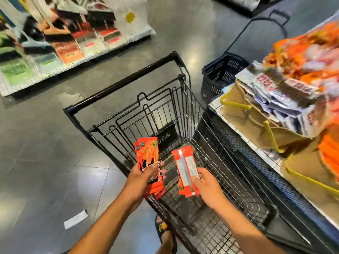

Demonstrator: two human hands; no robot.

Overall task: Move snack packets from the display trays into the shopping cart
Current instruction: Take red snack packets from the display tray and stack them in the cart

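l hand (pixel 138 181), r hand (pixel 207 185) hold pkts (pixel 147 156)

Cardboard trays (pixel 240 112) on wire shelf (pixel 236 131)

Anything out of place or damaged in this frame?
A white paper slip lies loose on the floor left of the shopping cart, like litter. On the right, the cardboard display trays look ragged at the edges, their packets heaped unevenly. Blur limits detail.

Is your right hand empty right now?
No, the right hand grips red packets, plain back side showing, above the shopping cart.
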